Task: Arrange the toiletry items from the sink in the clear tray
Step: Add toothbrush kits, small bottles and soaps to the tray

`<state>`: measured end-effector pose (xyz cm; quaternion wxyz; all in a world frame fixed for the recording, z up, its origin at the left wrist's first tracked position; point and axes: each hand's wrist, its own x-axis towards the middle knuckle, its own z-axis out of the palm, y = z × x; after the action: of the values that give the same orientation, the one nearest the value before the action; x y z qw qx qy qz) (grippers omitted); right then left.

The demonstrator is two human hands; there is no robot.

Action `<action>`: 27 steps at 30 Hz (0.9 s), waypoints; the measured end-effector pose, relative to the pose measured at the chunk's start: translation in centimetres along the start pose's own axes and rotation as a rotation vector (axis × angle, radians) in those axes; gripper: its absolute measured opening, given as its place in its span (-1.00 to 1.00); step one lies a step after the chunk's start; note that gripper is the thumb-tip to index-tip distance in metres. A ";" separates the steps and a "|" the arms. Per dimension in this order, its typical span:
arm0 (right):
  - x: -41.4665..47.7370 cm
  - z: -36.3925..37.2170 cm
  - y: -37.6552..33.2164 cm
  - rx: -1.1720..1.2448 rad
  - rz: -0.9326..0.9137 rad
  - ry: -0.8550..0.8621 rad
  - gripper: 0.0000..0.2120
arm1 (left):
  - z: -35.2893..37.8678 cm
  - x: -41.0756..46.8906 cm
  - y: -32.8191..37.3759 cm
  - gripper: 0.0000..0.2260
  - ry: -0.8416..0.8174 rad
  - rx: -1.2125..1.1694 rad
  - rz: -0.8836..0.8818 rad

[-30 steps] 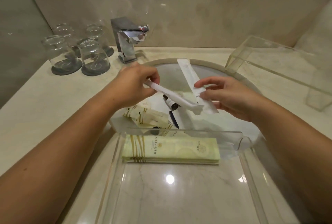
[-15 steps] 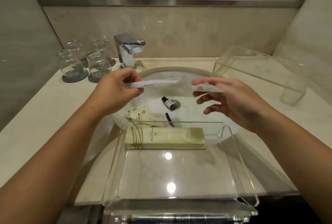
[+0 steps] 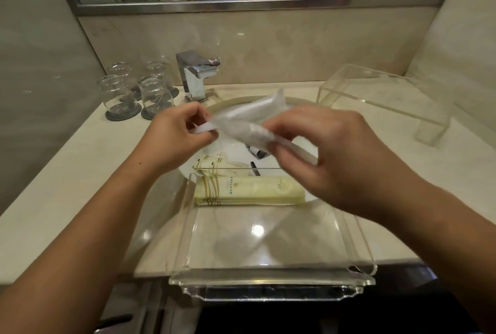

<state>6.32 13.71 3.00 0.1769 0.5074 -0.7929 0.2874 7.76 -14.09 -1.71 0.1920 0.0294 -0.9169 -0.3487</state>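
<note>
The cream box (image 3: pixel 249 190) in the tray (image 3: pixel 268 277) carries a small gold emblem with a line of tiny print running beside it, near its left end, and a small mark towards its right end. The print is too small to read. A cream packet (image 3: pixel 214 166) in the sink (image 3: pixel 233 146) shows a faint printed emblem near its top, also unreadable. The dark little bottle (image 3: pixel 257 151) bears a pale label, its wording blurred. Nothing else carries lettering.
</note>
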 end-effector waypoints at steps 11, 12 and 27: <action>-2.9 6.6 -1.0 -0.103 0.033 -0.285 -0.77 | -0.4 -2.4 1.3 -0.89 -0.051 -0.010 0.009; -3.1 7.0 -0.9 -0.116 0.046 -0.307 -0.75 | -0.4 -2.7 1.4 -0.89 -0.063 -0.013 0.011; -3.5 7.7 -1.1 -0.062 0.085 -0.387 -0.80 | -0.8 -5.5 2.0 -0.80 -0.154 -0.001 -0.013</action>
<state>8.84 10.94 -4.61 0.0246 0.5136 -0.8413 0.1669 13.31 -12.03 -1.68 0.1186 0.0082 -0.9285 -0.3518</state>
